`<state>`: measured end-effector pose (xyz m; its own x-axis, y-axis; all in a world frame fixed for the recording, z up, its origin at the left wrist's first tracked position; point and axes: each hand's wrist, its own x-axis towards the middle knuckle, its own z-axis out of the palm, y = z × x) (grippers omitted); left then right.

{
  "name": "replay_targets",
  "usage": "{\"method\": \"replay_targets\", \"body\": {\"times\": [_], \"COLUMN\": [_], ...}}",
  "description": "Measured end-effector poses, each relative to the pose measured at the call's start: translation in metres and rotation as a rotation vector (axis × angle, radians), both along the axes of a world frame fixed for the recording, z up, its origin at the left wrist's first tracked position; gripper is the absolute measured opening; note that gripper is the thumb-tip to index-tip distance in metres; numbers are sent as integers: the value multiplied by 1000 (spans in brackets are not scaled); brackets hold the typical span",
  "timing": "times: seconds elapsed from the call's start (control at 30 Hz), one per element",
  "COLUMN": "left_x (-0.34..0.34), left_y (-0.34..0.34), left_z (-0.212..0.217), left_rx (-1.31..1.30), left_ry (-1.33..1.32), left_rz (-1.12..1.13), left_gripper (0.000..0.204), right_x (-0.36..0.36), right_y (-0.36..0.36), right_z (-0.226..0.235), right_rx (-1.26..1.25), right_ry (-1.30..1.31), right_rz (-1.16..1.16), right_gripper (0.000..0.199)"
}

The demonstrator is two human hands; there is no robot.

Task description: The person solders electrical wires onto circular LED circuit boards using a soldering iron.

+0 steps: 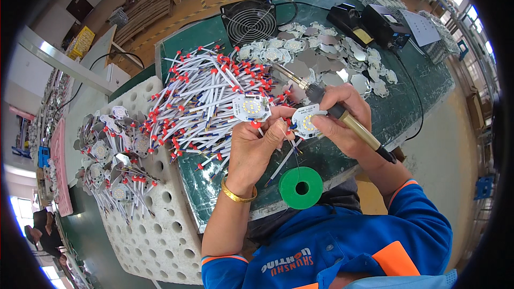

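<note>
My left hand point(251, 150) is closed, thumb and forefinger pinched on thin solder wire that runs up from a green spool point(287, 187) at the bench edge. Just above those fingers is a white LED board point(250, 108); whether they grip it or it rests on the pile, I cannot tell. In my right hand point(348, 120) is a soldering iron point(357, 131), its metal tip pointing up and left, away from the boards. The same hand's thumb and fingers also hold a second LED board point(305, 122), close to my left fingertips. A red-ended cable meets this board's left edge.
White cables with red ends point(209, 91) lie heaped left of my hands. Loose LED boards point(316, 53) cover the far bench beside a black fan point(249, 24) and a soldering station point(383, 27). Wired boards point(115, 155) rest on a holed white panel point(155, 230) at left.
</note>
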<state>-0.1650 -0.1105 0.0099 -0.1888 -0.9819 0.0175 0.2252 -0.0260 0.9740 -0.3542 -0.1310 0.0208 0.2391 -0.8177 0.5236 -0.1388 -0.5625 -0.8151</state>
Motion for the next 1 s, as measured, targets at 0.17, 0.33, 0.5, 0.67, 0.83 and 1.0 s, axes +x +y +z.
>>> {"method": "replay_targets", "body": {"times": [0.17,0.33,0.5,0.67,0.83,1.0], "left_x": [-8,-18,-15,4,-2,-12], "left_y": [2,4,-2,-9,-9,-6], "left_z": [-11,-18,-21,-18,-13,-25], "left_rx": [42,113,111,129,151,-31], "left_ry": [170,199,182,645,220,-442], "left_rz": [-6,-29,-132,-129,-233,-107], "left_gripper": [31,33,31,31,28,26], "right_x": [5,12,12,-14,-61,-76], "right_y": [5,7,7,-1,-4,13], "right_z": [-6,-20,-11,-14,-36,-41], "right_rx": [142,184,163,8,-251,-205], "right_ry": [-87,-332,-176,16,497,779], "right_rz": [68,81,-130,-168,-209,-261], "right_gripper": [23,23,22,18,21,29]}}
